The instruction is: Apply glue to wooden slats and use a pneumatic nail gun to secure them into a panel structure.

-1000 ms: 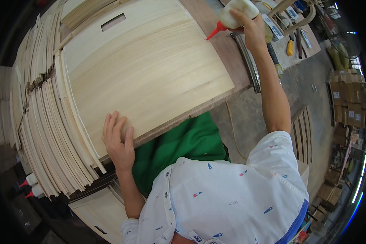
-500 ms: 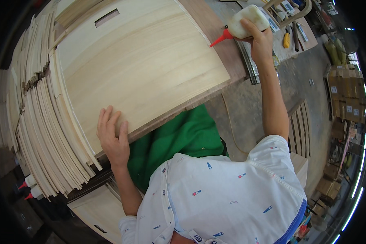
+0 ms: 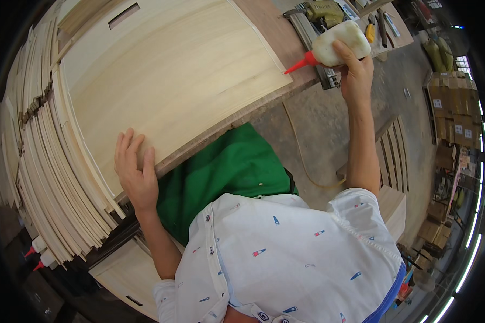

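Note:
A pale wooden panel (image 3: 183, 81) with a rectangular slot near its far left lies on the workbench (image 3: 275, 32). My left hand (image 3: 136, 172) rests on the panel's near left corner, fingers stretched out and thumb apart. My right hand (image 3: 357, 70) grips a whitish glue bottle (image 3: 337, 46), tilted so its red nozzle (image 3: 302, 63) points down to the left. The nozzle's tip is at the panel's right edge, close to the near right corner. A thin white line of glue (image 3: 258, 35) runs along that edge.
Thin wooden strips (image 3: 64, 188) are stacked along the panel's left side. Behind the bottle lie a nail gun (image 3: 307, 37) and a yellow-handled tool (image 3: 370, 29). A hose (image 3: 302, 151) trails on the floor. Cardboard boxes (image 3: 455, 107) stand far right.
My right hand has drawn the bottle nearer along the panel's right edge, toward the near corner. The view has shifted slightly; my left hand stays on the same corner.

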Available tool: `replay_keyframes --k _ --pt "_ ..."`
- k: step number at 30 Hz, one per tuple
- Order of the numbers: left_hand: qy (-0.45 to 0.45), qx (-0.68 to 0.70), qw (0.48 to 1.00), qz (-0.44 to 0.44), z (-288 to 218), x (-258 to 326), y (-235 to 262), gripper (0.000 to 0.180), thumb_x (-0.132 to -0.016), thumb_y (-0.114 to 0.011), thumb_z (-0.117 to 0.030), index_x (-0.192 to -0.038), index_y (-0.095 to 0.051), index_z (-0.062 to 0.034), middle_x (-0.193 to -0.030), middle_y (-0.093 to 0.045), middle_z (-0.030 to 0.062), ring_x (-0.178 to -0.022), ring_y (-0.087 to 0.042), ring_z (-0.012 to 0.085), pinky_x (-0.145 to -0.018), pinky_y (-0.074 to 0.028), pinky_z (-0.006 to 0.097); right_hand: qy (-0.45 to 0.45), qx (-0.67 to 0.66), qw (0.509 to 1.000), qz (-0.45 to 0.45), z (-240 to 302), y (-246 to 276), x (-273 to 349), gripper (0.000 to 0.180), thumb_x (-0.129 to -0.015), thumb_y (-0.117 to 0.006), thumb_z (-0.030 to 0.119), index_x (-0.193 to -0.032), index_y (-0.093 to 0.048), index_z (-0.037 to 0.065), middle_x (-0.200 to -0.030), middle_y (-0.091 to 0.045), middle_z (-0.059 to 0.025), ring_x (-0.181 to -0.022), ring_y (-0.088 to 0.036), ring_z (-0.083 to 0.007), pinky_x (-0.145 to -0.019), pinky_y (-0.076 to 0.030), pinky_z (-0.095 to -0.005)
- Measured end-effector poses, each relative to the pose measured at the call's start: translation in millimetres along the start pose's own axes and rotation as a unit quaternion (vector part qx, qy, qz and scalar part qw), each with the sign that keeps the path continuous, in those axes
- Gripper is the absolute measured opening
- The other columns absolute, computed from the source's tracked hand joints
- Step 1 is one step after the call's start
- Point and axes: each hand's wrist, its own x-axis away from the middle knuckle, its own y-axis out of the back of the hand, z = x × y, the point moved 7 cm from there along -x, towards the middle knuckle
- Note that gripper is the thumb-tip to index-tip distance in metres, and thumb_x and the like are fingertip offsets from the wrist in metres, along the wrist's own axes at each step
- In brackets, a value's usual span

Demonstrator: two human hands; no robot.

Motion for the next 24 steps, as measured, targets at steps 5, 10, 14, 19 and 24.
replay_keyframes --k 5,10,14,19,24 --pt "0.004 -0.018 1.0 0.008 -1 0 0 0.027 -0.091 -0.061 -0.011 -0.117 -0.063 -0.0021 -0.137 -0.053 0.0136 -0.136 -0.04 0.0306 -0.112 -0.03 0.041 0.007 0.052 0.999 -0.003 5 19 10 0.044 -0.084 -0.072 0.014 -0.119 -0.054 -0.005 -0.106 -0.064 -0.0137 -0.091 -0.068 -0.0242 -0.066 -0.062 -0.0387" --pt "-0.028 -0.029 0.999 0.032 -5 -6 6 0.029 -0.091 -0.06 -0.012 -0.119 -0.063 -0.0028 -0.137 -0.053 0.0134 -0.135 -0.042 0.0305 -0.111 -0.031 0.04 0.012 -0.083 0.996 0.0 24 21 15 0.042 -0.088 -0.067 0.017 -0.122 -0.052 -0.004 -0.111 -0.063 -0.0147 -0.098 -0.066 -0.0278 -0.075 -0.06 -0.0436" --pt "0.001 -0.012 0.997 0.082 19 -27 34 0.035 -0.087 -0.061 -0.012 -0.121 -0.061 -0.0044 -0.137 -0.053 0.0154 -0.133 -0.043 0.0318 -0.111 -0.032 0.04 -0.009 -0.191 0.981 0.036 28 -31 28 0.041 -0.091 -0.064 0.017 -0.124 -0.05 -0.002 -0.115 -0.062 -0.0145 -0.104 -0.064 -0.0289 -0.082 -0.059 -0.0473" --pt "-0.09 -0.108 0.988 0.065 70 -63 64 0.048 -0.081 -0.064 -0.011 -0.128 -0.058 -0.0067 -0.14 -0.05 0.0162 -0.133 -0.043 0.0321 -0.112 -0.032 0.039 -0.09 -0.273 0.945 0.155 15 -146 71 0.038 -0.088 -0.067 0.014 -0.12 -0.053 -0.002 -0.11 -0.063 -0.0114 -0.099 -0.066 -0.0242 -0.082 -0.059 -0.0435" --pt "-0.032 -0.136 0.983 0.118 85 -77 60 0.058 -0.077 -0.068 -0.014 -0.133 -0.053 -0.0065 -0.14 -0.047 0.0183 -0.132 -0.04 0.0339 -0.111 -0.033 0.04 -0.153 -0.263 0.911 0.278 0 -255 139 0.043 -0.084 -0.074 0.012 -0.119 -0.054 -0.002 -0.109 -0.063 -0.0095 -0.098 -0.064 -0.0182 -0.085 -0.054 -0.0318"
